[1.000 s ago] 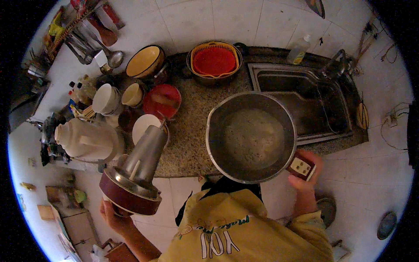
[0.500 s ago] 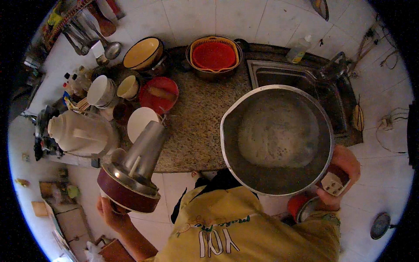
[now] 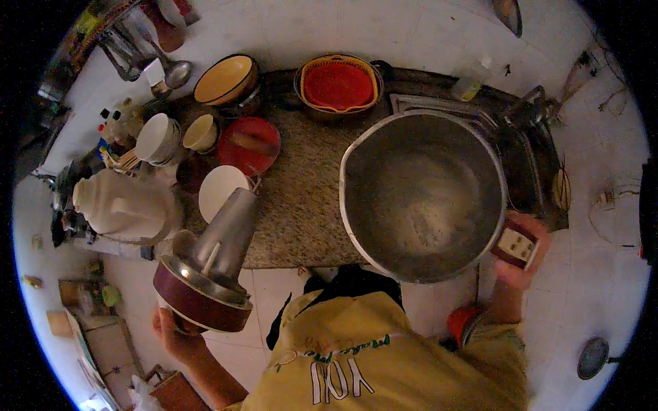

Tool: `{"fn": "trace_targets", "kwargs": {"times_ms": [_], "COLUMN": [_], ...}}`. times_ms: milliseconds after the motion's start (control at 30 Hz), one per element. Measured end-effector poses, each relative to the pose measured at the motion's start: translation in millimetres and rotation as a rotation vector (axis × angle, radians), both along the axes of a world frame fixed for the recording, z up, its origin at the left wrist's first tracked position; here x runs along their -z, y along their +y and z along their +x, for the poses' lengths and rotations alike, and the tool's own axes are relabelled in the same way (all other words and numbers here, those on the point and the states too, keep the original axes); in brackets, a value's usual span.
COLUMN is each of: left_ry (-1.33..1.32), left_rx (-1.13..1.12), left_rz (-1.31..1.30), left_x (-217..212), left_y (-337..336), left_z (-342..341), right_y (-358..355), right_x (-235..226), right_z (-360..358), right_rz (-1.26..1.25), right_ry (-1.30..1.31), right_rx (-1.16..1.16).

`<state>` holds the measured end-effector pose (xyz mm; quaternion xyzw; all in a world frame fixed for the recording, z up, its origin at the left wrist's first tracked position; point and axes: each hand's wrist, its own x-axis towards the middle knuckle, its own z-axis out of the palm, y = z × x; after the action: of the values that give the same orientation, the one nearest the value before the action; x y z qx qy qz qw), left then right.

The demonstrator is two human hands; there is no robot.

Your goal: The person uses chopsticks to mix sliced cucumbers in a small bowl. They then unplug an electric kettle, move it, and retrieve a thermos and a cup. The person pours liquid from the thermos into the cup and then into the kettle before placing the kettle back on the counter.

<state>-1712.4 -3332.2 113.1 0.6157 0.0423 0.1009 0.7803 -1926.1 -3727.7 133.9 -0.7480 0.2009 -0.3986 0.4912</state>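
My right hand is closed around the handle of a large metal jug, whose open mouth faces up at me. Its grey inside looks cloudy toward the bottom; whether liquid lies there I cannot tell. The jug hangs over the counter's front edge and hides part of the sink. On the left, my left hand grips the maroon soy milk maker head from below, its fingers partly hidden. The head's metal shaft points up and away, over the counter's edge and close to a white plate.
White bowls, a yellow bowl and a red dish crowd the counter's left, beside a cream jug-shaped appliance. A pot with a red basket stands at the back. Behind the jug are the sink and faucet.
The jug and my right hand have shifted slightly left and away from me, and the jug has tilted a little. My left hand with the soy milk maker head stays nearly still.
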Motion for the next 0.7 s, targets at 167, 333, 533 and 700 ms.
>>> {"fn": "trace_targets", "kwargs": {"times_ms": [167, 333, 533, 700], "left_ry": [0.056, 0.018, -0.019, 0.006], "left_rx": [-0.053, -0.03, 0.065, -0.135], "left_rz": [0.093, 0.075, 0.097, 0.087], "left_x": [-6.3, -5.8, -0.5, 2.0], "left_y": [-2.4, 1.4, 13.2, 8.9], "left_z": [1.7, -0.2, 1.8, -1.5], "right_y": [10.7, -7.9, -5.2, 3.5], "right_x": [30.4, 62.1, 75.8, 63.4], "right_z": [23.5, 23.6, 30.5, 39.5], "right_rz": [0.202, 0.095, 0.129, 0.378], "right_ry": [-0.082, -0.092, -0.099, -0.088], "right_rx": [-0.026, -0.036, -0.095, -0.055]}}
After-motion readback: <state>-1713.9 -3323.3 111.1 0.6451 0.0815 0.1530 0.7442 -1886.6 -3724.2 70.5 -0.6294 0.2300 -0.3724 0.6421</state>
